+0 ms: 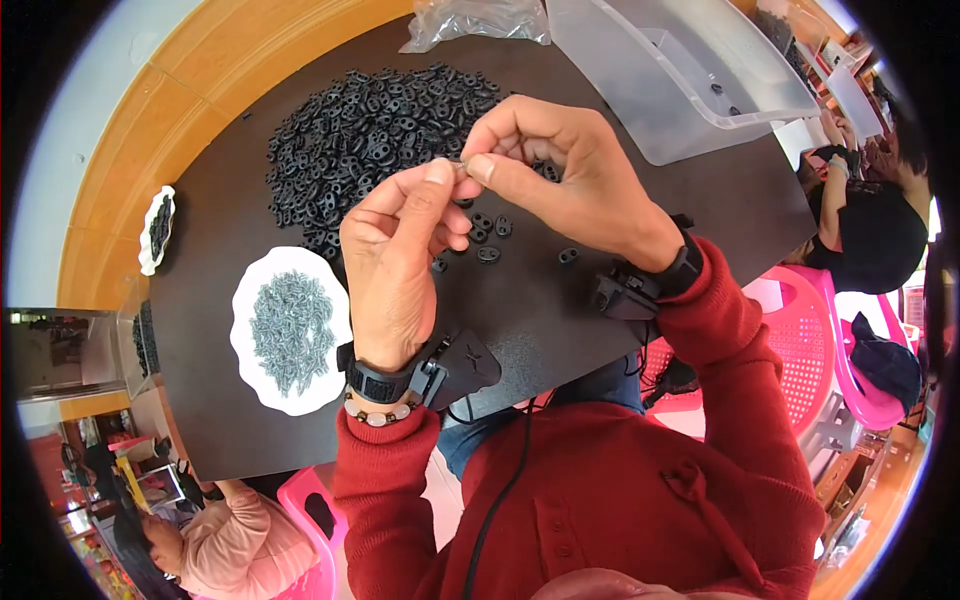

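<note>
My left hand (405, 220) and my right hand (565, 165) meet above the dark table (590, 345), thumbs and fingertips pinched together. Between the tips shows a tiny thin piece, too small to name for certain. Just behind and below the hands lies a large heap of black two-hole plastic cord locks (340, 130). Several loose cord locks (488, 255) are scattered on the table beneath my fingers. To the left of my left wrist, a white scalloped plate (243, 345) carries a pile of small grey metal springs (292, 335).
A translucent plastic bin (650, 110) stands at the back right, beside a clear plastic bag (475, 22). Another white dish (148, 235) with dark pieces sits at the far left edge. Other people sit at lower left and far right, near pink chairs (800, 340).
</note>
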The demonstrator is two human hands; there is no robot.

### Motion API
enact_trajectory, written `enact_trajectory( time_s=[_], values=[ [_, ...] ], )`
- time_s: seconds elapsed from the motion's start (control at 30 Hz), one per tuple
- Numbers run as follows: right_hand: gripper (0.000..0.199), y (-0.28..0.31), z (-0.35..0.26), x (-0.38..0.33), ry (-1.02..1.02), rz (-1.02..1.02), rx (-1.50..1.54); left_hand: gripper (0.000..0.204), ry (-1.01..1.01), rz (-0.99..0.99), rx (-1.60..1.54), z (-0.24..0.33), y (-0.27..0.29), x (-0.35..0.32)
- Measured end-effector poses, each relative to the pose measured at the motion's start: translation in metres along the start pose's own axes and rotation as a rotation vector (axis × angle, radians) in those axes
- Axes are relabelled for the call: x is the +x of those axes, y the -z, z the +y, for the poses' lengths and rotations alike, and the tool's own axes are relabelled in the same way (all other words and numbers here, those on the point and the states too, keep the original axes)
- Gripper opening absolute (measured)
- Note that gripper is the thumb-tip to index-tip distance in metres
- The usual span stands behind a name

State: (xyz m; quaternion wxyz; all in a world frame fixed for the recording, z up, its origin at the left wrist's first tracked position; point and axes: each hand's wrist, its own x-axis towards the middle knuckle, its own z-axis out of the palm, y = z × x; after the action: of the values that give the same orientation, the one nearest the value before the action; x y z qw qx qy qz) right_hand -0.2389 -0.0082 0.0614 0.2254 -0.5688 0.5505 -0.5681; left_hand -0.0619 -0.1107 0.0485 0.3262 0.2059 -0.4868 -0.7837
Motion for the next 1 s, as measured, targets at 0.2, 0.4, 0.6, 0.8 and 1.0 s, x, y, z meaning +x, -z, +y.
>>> enact_trajectory(
  time_s=[0.2,0.4,0.6,0.8,1.0],
  values=[
    [0.015,-0.005,0.007,-0.001,-0.029,-0.025,0.065,0.019,-0.014,0.013,0.055,-0.005,0.006,-0.003],
    [0.024,0.001,0.004,0.0,-0.07,0.01,0.095,0.019,-0.067,0.084,0.102,-0.005,0.004,-0.002],
    [0.021,0.005,0.0,-0.003,-0.135,0.083,0.06,0.018,-0.118,0.155,0.228,-0.005,-0.003,-0.005],
    [0.016,0.012,-0.005,-0.003,-0.122,0.073,0.004,0.019,-0.118,0.153,0.263,-0.007,-0.005,-0.005],
    [0.015,0.01,0.0,-0.004,-0.063,0.124,0.023,0.021,-0.126,0.152,0.289,-0.011,-0.006,-0.003]
  ],
)
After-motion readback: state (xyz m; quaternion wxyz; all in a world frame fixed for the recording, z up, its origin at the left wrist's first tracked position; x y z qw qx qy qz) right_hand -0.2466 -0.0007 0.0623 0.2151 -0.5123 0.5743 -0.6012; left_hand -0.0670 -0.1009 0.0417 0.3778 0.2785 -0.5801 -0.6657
